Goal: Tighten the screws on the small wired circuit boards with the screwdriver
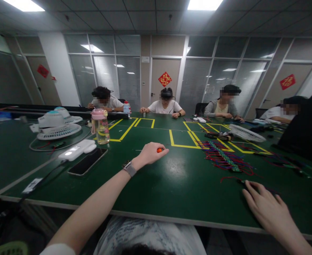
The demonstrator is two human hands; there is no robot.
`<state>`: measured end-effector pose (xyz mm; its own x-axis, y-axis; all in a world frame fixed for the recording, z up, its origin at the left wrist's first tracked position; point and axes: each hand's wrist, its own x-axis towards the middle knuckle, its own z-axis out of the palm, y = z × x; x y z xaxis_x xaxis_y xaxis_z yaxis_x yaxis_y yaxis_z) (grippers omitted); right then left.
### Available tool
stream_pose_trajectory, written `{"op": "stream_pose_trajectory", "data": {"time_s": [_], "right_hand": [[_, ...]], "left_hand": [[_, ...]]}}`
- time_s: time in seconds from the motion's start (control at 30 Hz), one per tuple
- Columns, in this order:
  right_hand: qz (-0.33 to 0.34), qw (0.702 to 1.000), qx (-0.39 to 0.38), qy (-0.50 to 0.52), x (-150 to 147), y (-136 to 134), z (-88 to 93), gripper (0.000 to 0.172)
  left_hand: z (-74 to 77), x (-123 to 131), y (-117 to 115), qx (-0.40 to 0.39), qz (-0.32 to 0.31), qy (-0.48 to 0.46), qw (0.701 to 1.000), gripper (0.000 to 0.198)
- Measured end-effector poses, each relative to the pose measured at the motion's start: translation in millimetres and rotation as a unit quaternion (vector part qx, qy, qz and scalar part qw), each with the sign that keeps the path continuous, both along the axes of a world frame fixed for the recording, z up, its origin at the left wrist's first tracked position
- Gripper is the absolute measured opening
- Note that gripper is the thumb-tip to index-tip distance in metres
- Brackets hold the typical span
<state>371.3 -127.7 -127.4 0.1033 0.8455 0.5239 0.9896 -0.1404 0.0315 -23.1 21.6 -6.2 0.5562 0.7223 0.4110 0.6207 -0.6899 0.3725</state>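
Note:
My left hand (151, 154) is closed around a screwdriver just above the green table (156, 191). The orange end of the screwdriver (160, 150) shows by the thumb, and its thin shaft sticks out to the left behind the wrist. Most of its handle is hidden in the fingers. On the right, my right hand (267, 205) rests low over the table with its fingers stretched out and apart. Its fingertips touch or lie beside a small dark part with a red wire (226, 177); the hand covers much of it. Beyond it lies a row of green circuit boards (223, 156) with many red and blue wires.
At left are a phone (88, 162), a white power strip (77, 149), a pink-lidded bottle (100, 126) and white fans (57, 124). Another white fan part (246, 133) lies at right. Yellow tape (185, 145) marks the table. Several co-workers sit along the far side.

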Motion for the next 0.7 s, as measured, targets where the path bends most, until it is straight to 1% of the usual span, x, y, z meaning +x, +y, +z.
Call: {"op": "stream_pose_trajectory", "data": {"time_s": [0.1, 0.23, 0.43, 0.6, 0.7], "right_hand": [[-0.002, 0.999, -0.029, -0.014, 23, 4, -9.2, 0.052], [0.034, 0.998, -0.038, -0.038, 39, 9, -13.6, 0.049], [0.058, 0.995, -0.042, -0.067, 43, 13, -9.9, 0.049], [0.048, 0.997, -0.062, -0.027, 44, 22, -9.7, 0.05], [0.021, 0.998, -0.058, 0.015, 42, 28, -9.1, 0.057]], "left_hand": [[0.4, 0, -2, 0.0, 0.0, 0.002, 1.0, 0.051], [0.5, 0, -2, -0.006, 0.004, 0.006, 1.0, 0.05], [-2.5, 0, 0, 0.006, -0.003, 0.004, 1.0, 0.047], [-2.2, 1, 0, 0.012, 0.004, 0.01, 1.0, 0.045], [-1.5, 1, 0, 0.007, 0.006, 0.01, 1.0, 0.047]]}}
